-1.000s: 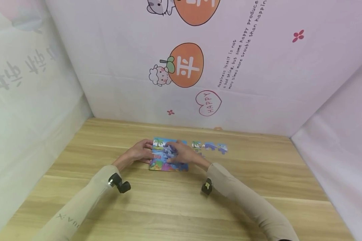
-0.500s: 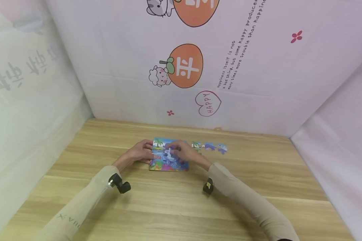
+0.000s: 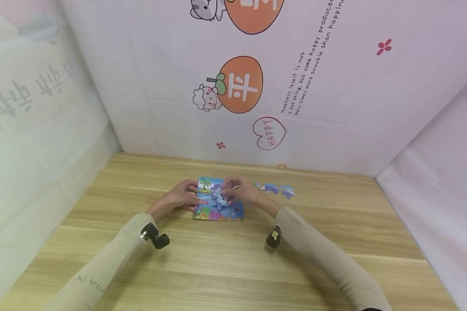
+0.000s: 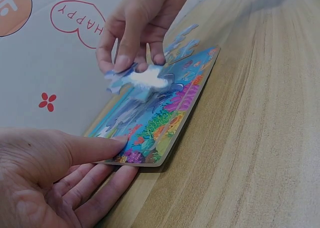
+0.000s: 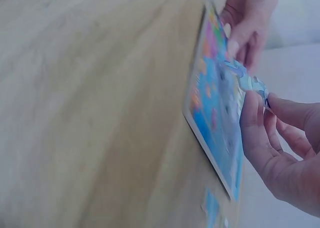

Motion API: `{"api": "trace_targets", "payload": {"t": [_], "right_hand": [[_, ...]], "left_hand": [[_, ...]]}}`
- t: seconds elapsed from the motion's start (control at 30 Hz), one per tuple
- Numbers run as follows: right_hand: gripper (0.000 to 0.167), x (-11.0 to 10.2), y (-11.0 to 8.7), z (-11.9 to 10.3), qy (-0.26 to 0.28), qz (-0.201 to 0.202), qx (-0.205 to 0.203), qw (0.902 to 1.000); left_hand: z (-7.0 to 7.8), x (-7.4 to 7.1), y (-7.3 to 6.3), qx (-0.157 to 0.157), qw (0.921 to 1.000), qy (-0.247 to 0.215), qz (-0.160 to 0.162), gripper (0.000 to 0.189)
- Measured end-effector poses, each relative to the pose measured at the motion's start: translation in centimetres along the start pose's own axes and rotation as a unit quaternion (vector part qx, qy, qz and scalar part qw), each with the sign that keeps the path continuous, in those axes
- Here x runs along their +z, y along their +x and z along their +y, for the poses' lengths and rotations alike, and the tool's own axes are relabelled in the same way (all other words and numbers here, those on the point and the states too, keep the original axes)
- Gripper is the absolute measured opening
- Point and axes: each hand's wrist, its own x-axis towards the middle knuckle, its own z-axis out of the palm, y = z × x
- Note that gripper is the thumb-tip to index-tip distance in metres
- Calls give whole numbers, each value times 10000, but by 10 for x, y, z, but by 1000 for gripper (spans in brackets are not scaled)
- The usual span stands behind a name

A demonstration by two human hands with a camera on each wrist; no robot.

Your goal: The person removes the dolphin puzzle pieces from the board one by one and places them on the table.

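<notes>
A puzzle piece with pale blue and white colours is pinched between the thumb and fingers of my right hand. It hovers over the puzzle board, which has a printed sea scene with a palm tree, dolphin and corals. My left hand grips the board's left edge, thumb on the printed face and fingers at the rim. In the right wrist view the held piece is tilted beside the board's face. Part of the board is hidden behind my right hand.
Several loose puzzle pieces lie on the wooden table to the right of the board. A printed cloth wall rises behind the table's back edge, with white cloth sides at left and right.
My right hand has drawn back a little to the right with the piece between its fingers, covering more of the nearest loose pieces. The left hand has stayed on the board's edge.
</notes>
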Motion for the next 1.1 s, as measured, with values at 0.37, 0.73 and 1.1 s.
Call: {"api": "trace_targets", "payload": {"t": [0.37,0.73,1.1], "right_hand": [[29,-48,-21,-3,-242,259,409,9985],[24,-91,-50,0,-1062,405,370,9928],[13,-131,-61,28,-1390,108,766,9873]], "left_hand": [[3,1,-3,26,10000,46,-18,71],[1,1,-2,14,10000,36,-4,72],[1,1,-2,19,10000,85,19,73]]}}
